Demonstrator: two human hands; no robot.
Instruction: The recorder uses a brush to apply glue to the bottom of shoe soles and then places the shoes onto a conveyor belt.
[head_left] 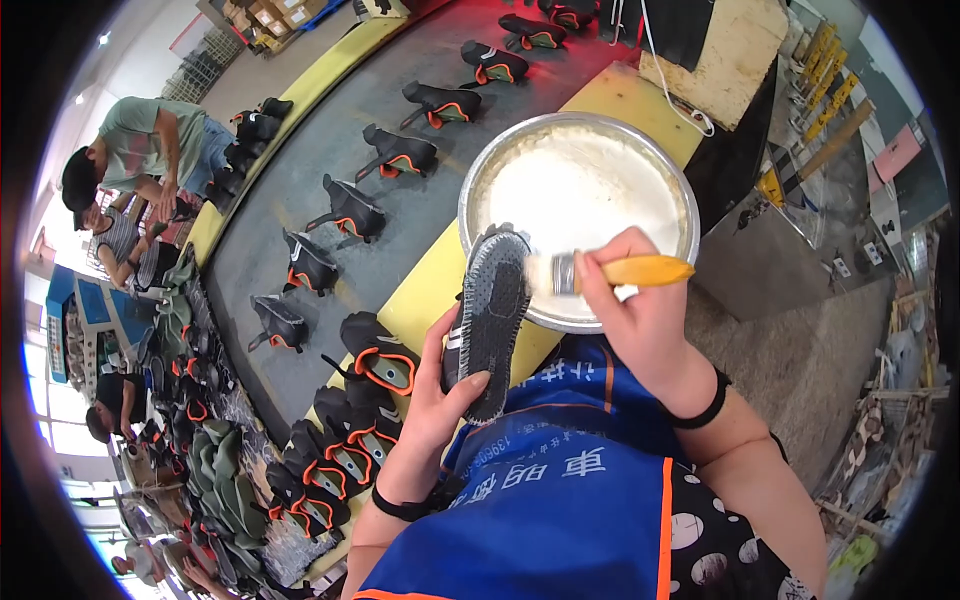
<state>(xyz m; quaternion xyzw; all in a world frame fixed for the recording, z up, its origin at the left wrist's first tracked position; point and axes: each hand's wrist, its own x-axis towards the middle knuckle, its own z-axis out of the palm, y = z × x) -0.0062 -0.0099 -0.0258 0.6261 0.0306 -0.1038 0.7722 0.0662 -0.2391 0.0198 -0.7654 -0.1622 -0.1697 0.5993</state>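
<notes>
My left hand (436, 408) grips a black shoe upper (490, 330) by its near end, with the grey stitched underside turned up. In my right hand (645, 315) is a paintbrush (650, 270) with a yellow-orange handle and a metal ferrule. Its pale bristles meet the edge of the shoe's underside, close to the far end. Just beyond both hands stands a round metal basin (682, 180) holding a white, creamy liquid. The far end of the shoe overlaps the basin's near left rim.
Several black shoe uppers with orange trim (345, 210) sit in a row on a dark conveyor belt (290, 190) with yellow borders. More uppers (340, 450) cluster left of my left hand. A person (150, 150) works across the belt. A white cable (660, 80) hangs beyond the basin.
</notes>
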